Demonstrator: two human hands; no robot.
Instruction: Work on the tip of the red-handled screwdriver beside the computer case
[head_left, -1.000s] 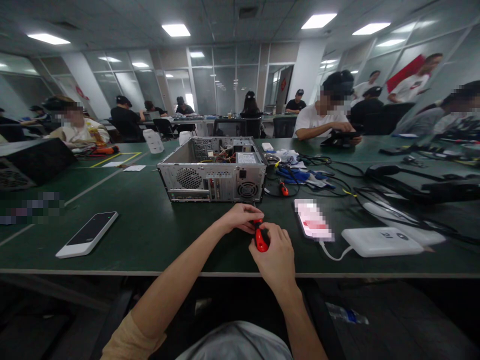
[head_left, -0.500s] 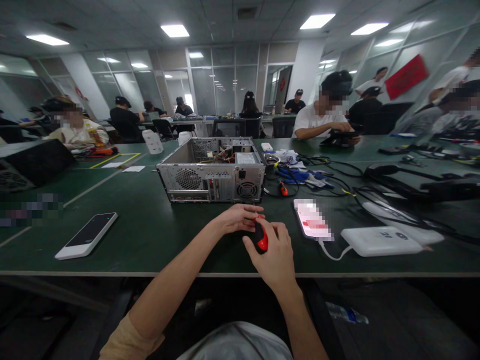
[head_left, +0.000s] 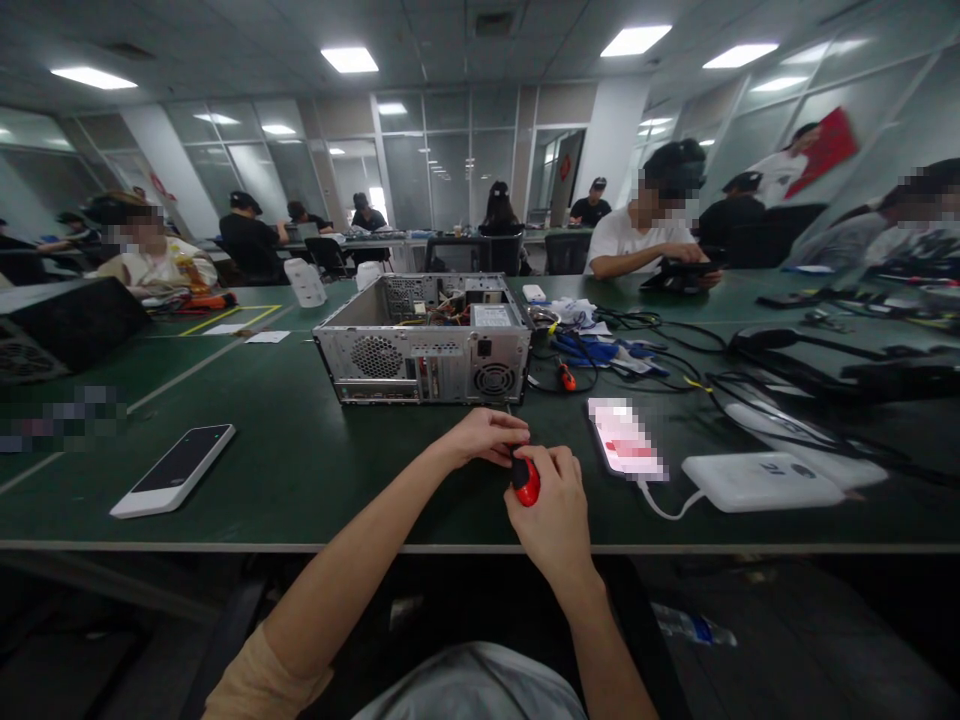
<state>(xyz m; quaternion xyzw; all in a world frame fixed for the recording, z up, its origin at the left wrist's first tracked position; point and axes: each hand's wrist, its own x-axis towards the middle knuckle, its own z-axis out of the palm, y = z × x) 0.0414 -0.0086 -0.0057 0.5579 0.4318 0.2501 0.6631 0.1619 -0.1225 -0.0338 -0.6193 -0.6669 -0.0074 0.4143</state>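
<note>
My right hand point(head_left: 555, 510) is wrapped round the red and black handle of a screwdriver point(head_left: 528, 486). The fingers of my left hand point(head_left: 487, 437) are pressed together at the front of the handle, closed around the screwdriver's shaft, which they mostly hide. Both hands are over the table just in front of an opened computer case point(head_left: 420, 365). The case lies on its side with its back panel, vents and power supply fan facing me, and cables show inside. The tool's tip is close to the case's lower right part; whether it touches cannot be told.
A white handheld device point(head_left: 176, 470) lies left on the green table point(head_left: 300, 480). To the right are a lit phone point(head_left: 626, 440) cabled to a white power bank point(head_left: 761, 482), another red screwdriver point(head_left: 567, 377), blue gloves point(head_left: 611, 352) and black cables. Several people sit around.
My right hand has closed more tightly round the screwdriver handle, its thumb drawn in. My left fingers, spread before, have come together at the shaft. The case has not moved.
</note>
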